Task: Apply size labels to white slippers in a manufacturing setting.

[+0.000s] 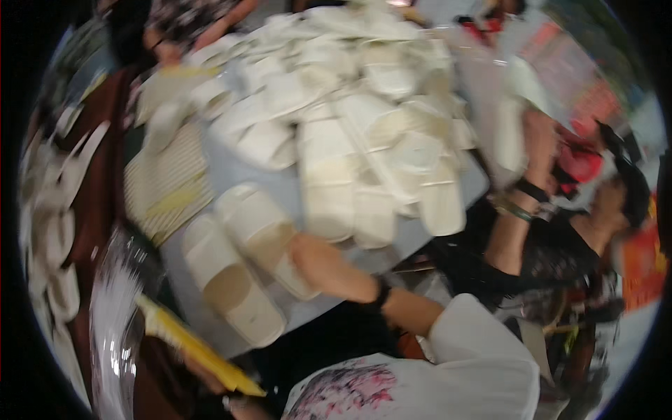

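Cream slipper [246,208] on a grey tabletop [189,299], probably light, smooth and bendy, best held by its strap or sole edge; the right hand [320,264] touches its near end, grip too blurred to tell. Alongside lies a matching slipper [234,290]. Lower left, the left hand [201,375] is at a yellow sheet [199,348], fingers hidden. Beyond: piled slippers [325,175], another person's arm [505,238]
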The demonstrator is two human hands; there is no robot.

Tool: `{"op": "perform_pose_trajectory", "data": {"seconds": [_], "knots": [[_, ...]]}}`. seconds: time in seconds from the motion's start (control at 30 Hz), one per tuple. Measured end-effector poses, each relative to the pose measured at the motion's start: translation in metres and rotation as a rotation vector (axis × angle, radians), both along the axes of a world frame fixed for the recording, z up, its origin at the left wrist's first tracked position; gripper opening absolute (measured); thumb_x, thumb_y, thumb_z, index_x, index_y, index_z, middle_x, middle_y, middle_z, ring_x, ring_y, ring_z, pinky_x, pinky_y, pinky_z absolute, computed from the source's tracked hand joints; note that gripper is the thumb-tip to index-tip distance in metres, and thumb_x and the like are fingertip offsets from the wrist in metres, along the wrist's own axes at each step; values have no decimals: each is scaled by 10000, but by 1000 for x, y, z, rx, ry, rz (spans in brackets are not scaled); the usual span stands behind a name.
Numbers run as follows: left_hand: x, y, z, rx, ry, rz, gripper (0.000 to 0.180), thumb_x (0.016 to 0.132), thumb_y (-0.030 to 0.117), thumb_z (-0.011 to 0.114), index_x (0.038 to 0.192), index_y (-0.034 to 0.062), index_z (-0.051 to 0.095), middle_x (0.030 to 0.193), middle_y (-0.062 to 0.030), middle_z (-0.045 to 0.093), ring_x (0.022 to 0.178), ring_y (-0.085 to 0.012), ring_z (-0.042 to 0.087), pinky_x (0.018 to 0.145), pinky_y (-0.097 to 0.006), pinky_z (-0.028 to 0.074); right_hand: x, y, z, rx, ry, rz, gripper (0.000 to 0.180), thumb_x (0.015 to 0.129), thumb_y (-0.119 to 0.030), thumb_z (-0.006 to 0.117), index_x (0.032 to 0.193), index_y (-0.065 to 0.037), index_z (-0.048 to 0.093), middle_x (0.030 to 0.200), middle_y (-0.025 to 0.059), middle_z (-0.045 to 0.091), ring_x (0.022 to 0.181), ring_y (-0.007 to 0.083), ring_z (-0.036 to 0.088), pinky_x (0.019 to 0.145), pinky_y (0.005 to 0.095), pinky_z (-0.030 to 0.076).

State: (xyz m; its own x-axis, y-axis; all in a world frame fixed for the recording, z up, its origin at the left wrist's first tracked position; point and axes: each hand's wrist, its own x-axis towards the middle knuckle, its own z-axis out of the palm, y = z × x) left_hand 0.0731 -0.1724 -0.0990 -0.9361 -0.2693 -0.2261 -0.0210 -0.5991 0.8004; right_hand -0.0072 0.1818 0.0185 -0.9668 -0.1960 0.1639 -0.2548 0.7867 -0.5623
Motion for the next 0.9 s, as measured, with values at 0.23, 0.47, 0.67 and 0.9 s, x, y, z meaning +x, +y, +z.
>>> {"op": "perform_pose_trajectory", "data": {"seconds": [0.23,0.47,0.67,0.9], "knots": [[7,17,36,103,-18,117,327,870,193,464,1135,2,450,704,-23,462,537,-106,424,454,-224,354,19,-43,44,-212,-206,261,109,766,-41,574,849,-28,505,828,162,520,774,373,518,667,425,414],[1,21,28,-67,22,104,211,873,216,441,958,33,504,665,-28,472,513,-124,435,458,-237,356,30,-85,10,-119,-115,451,117,762,-83,585,844,-46,509,860,129,494,821,327,504,714,394,411],[14,18,-15,-105,122,100,254,879,247,432,1044,55,447,757,-47,511,587,-129,462,529,-242,417,28,-88,-22,-21,149,383,157,719,-135,560,837,-47,504,848,99,485,827,265,517,708,344,419],[-1,24,19,118,287,-93,648,874,439,488,1279,-35,310,817,-35,373,665,-125,364,549,-210,304,37,-91,-14,-6,182,281,182,706,-111,563,858,-36,497,867,93,487,848,254,527,736,345,429]]}}
